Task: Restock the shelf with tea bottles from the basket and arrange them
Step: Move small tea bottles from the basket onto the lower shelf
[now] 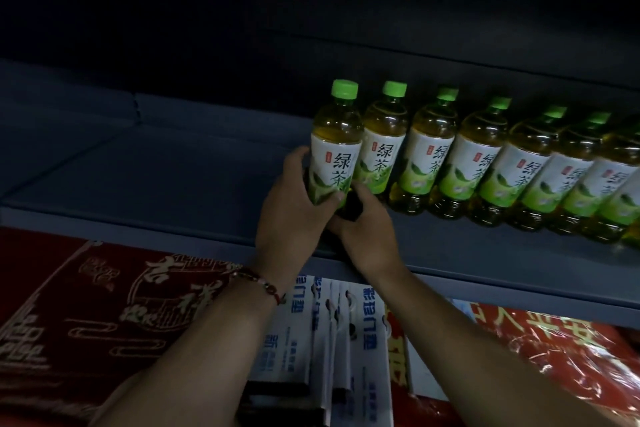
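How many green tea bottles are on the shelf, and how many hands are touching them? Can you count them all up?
Green tea bottles with green caps: 8 showing, the last cut off by the picture's right edge
Hands: 2, left hand and right hand, both on the leftmost bottle
Total: 10

Shop, dim retail aisle. Grey metal shelf [207,163] carries a row of identical green-capped tea bottles [485,163], labels all facing out. Below the shelf: packaged goods stacked for sale — red patterned mats [86,305], white-and-blue boxes [346,340], red plastic-wrapped packs [554,357].
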### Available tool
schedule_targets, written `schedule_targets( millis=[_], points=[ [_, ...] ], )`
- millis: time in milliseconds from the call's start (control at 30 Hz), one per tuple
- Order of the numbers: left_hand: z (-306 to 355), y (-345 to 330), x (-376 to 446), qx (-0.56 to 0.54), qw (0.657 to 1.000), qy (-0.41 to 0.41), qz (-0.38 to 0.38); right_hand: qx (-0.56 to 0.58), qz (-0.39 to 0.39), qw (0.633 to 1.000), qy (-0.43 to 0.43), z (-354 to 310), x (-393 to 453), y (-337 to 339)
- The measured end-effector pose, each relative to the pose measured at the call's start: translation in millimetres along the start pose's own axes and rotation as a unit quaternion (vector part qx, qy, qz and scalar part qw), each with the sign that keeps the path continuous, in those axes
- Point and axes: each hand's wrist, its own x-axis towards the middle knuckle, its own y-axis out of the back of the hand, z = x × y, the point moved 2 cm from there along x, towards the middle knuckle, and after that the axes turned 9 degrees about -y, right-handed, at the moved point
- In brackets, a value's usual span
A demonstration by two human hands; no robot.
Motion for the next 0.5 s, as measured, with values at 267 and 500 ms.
schedule_targets(
  millis=[267,500],
  points=[
    [-22,0,22,0.098,0.995,-0.015,-0.008,0.018,-0.039,0.998,-0.049,1,21,-7],
    [-31,-7,31,0.110,0.994,-0.007,-0.003,0.035,-0.067,0.995,-0.061,-1,34,-9]
  ],
)
